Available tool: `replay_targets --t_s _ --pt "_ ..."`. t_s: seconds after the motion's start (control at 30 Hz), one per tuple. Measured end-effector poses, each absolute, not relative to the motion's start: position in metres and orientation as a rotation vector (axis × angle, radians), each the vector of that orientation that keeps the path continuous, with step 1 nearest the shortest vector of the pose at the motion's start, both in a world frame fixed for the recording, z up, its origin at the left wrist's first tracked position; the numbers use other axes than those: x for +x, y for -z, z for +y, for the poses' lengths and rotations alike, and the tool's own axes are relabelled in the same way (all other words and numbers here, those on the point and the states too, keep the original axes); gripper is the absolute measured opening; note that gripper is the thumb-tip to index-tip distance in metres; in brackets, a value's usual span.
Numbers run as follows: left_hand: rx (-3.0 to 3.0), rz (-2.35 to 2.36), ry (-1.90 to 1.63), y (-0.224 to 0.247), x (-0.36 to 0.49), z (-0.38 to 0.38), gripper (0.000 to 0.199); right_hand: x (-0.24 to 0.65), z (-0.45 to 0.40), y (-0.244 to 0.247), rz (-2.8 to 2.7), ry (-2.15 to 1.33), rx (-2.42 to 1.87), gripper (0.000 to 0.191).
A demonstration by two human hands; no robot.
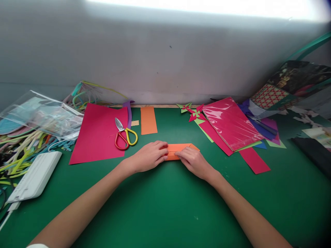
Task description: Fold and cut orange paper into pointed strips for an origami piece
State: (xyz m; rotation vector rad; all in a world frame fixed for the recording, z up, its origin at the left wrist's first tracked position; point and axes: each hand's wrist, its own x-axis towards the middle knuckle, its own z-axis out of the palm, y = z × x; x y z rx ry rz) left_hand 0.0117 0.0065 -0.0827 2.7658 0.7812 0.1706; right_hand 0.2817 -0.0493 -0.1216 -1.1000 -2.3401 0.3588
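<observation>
On the green tabletop [170, 210], a white, flat plastic device [37, 174] with a cord lies at the left, well apart from the hands. Ahead, the left hand [152, 156] curls its fingers over the left end of a long, folded orange paper strip [172, 147], while the right hand [192, 159] lays its bunched fingertips on the middle of the strip, near its slanted right end. Whether either thumb clamps the paper from below I cannot tell.

Beyond the left hand, metal scissors [121, 130] with red and yellow handles lie partly on a large crimson paper sheet [98, 134]. To the right is a glossy, wrapped crimson paper pack [230, 124]. Farther back lie a flat orange paper rectangle [149, 120] and pointed red-and-green paper stars [196, 113], before a pale wall [165, 65].
</observation>
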Motion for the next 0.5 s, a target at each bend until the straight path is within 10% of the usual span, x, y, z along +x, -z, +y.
replay_targets --t_s 0.5 --pt "2.817 0.842 -0.185 0.0864 0.0191 0.0111 0.029 0.2722 -0.0442 0.1233 -2.266 -0.175 -1.156 0.026"
